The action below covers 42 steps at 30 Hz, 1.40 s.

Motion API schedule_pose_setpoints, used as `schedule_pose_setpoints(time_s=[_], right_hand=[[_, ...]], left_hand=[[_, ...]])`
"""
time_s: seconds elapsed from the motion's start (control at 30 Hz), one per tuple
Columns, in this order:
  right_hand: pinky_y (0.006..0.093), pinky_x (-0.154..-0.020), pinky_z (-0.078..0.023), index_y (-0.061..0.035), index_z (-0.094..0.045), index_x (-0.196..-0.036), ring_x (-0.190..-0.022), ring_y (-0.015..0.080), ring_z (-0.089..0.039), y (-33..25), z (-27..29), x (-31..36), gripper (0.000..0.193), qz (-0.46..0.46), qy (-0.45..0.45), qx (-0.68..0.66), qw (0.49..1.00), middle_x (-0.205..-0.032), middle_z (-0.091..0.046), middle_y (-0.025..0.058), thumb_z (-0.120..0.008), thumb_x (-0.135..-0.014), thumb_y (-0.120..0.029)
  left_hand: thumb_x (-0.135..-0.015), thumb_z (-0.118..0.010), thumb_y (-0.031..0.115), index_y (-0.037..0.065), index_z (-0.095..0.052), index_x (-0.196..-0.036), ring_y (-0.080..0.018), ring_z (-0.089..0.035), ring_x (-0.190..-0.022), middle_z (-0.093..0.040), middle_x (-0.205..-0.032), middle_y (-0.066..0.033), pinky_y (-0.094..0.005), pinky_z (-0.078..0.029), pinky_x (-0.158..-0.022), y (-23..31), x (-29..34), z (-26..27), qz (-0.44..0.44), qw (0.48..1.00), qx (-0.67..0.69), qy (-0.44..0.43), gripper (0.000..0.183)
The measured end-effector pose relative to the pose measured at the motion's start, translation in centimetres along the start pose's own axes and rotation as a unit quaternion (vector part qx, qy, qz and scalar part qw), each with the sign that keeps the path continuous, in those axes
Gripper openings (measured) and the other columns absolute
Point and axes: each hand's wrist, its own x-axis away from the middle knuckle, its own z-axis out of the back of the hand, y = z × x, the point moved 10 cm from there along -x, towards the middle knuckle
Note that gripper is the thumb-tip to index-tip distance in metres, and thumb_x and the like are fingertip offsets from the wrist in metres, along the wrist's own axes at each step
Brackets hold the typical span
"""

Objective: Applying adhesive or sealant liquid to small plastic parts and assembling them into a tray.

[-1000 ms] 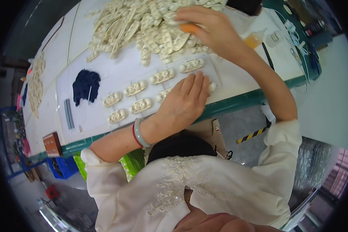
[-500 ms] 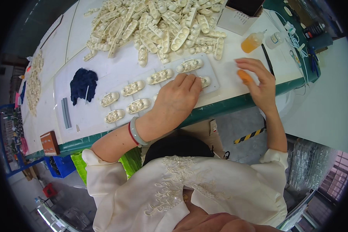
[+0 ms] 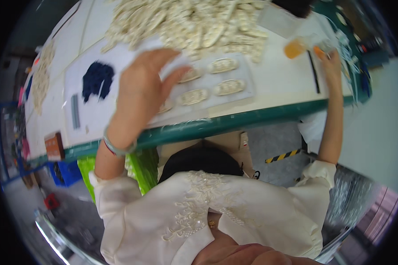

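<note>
My left hand (image 3: 143, 84), blurred by motion, hovers over the left part of a pale flat plate (image 3: 248, 78), its thumb and fingers spread and nothing seen between them. On that plate sit several cream-coloured oblong parts with rounded cups, such as one cream part (image 3: 222, 65) at the upper right and another below it; the hand covers the ones on the left. My right hand (image 3: 332, 66), with an orange finger cover on one finger, reaches to the back right, its fingers closed around a small clear bottle (image 3: 326, 45). Beside it stands a squeeze bottle of orange liquid (image 3: 295, 48).
A large heap of cream parts (image 3: 190, 24) fills the table's back. A dark blue cloth (image 3: 97, 81) and grey strip (image 3: 75, 111) lie at left, with a brown block (image 3: 54, 146) on the front edge. A black pen-like tool (image 3: 314, 73) and cables (image 3: 347, 57) lie right.
My left hand has lifted off the right-hand parts and swung left, opening. My right hand has moved right and away from me, to the clear bottle. The view has shifted slightly.
</note>
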Motion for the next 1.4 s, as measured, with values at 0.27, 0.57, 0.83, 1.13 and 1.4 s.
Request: schedule_pose_setpoints(time_s=[0.27,0.57,0.83,1.13,1.4], right_hand=[[0.0419,-0.101,-0.036,0.0027,-0.035,-0.13,-0.116,0.0279,-0.047,-5.7,3.2,4.6,0.05,0.102,-0.029,-0.394,0.913,-0.124,-0.048,0.0179,-0.054,-0.087,-0.013],[0.018,-0.039,-0.023,0.002,-0.037,-0.12,-0.045,0.0062,-0.026,-19.0,-0.5,14.3,0.05,0.018,-0.121,-0.68,0.723,-0.07,-0.036,0.0055,-0.054,-0.087,-0.032],[0.0216,-0.044,-0.021,0.0023,-0.043,-0.105,-0.056,0.0093,-0.026,-25.2,-9.0,16.6,0.04,-0.181,-0.2,-0.836,0.477,-0.073,-0.033,0.0027,-0.066,-0.076,-0.014],[0.0193,-0.042,-0.029,-0.0004,-0.045,-0.117,-0.069,0.0138,-0.036,-30.4,-14.1,16.6,0.047,-0.122,-0.255,-0.794,0.539,-0.107,-0.051,0.0134,-0.063,-0.081,-0.024],[0.0198,-0.042,-0.031,0.0018,-0.037,-0.118,-0.068,0.014,-0.037,-30.8,-16.8,17.1,0.052,-0.147,-0.238,-0.787,0.55,-0.096,-0.043,0.0113,-0.065,-0.079,-0.018]], left_hand=[[-0.079,-0.067,0.017,0.001,-0.064,-0.101,-0.0178,-0.062,-0.085,-0.066,-0.095,-0.0091,-0.027,-0.049,-0.077,-8.4,1.7,3.0,0.085,0.986,0.088,-0.117,0.027],[-0.075,-0.071,0.021,0.005,-0.064,-0.1,-0.0174,-0.06,-0.082,-0.066,-0.094,-0.007,-0.0279,-0.047,-0.072,-10.7,4.3,1.7,0.047,0.976,0.154,-0.147,0.03],[-0.074,-0.072,0.017,0.003,-0.062,-0.104,-0.0152,-0.059,-0.084,-0.066,-0.096,-0.006,-0.0278,-0.047,-0.076,-16.6,7.2,1.5,0.109,0.946,0.273,-0.137,0.034],[-0.064,-0.075,0.015,0.005,-0.061,-0.099,-0.0258,-0.058,-0.082,-0.062,-0.088,-0.0086,-0.0331,-0.047,-0.071,-13.4,8.9,1.6,-0.003,0.972,0.216,-0.095,0.039],[-0.065,-0.072,0.008,0.002,-0.061,-0.091,-0.0242,-0.059,-0.08,-0.063,-0.086,-0.0074,-0.0325,-0.05,-0.067,-12.3,9.4,1.8,-0.049,0.98,0.175,-0.082,0.028]])
